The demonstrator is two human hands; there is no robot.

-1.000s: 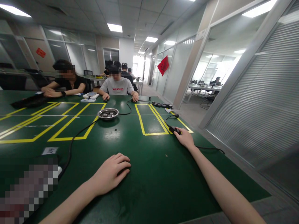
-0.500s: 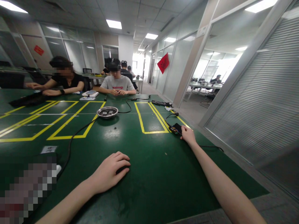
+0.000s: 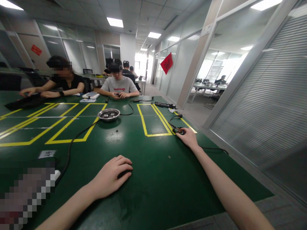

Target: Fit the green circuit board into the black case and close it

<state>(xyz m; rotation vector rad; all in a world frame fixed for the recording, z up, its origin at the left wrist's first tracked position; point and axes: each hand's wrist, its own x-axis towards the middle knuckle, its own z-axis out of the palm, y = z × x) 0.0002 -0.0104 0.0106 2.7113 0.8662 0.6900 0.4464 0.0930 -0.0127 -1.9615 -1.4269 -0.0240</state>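
My right hand [image 3: 188, 138] reaches far out to the right side of the green table [image 3: 148, 179]. Its fingers are closed on a small black device [image 3: 180, 131] with a thin black cable [image 3: 213, 148] that runs off over the table's right edge. The device lies at the corner of a yellow tape rectangle [image 3: 155, 134]. My left hand [image 3: 112, 176] rests palm down near me at the table's middle. Its fingers curl over a dark patch [image 3: 125, 174] that I cannot make out.
A round metal dish [image 3: 109, 114] with small parts stands mid-table, and a black cable [image 3: 72, 142] runs from near it toward me. A white label [image 3: 47, 154] lies at the left. Two people [image 3: 118, 87] sit across the table. A black tool [image 3: 164, 104] lies far right.
My right hand lifted the black device a little, then set it back down by the tape corner and covered it. My left hand has stayed put. The view drifted slightly.
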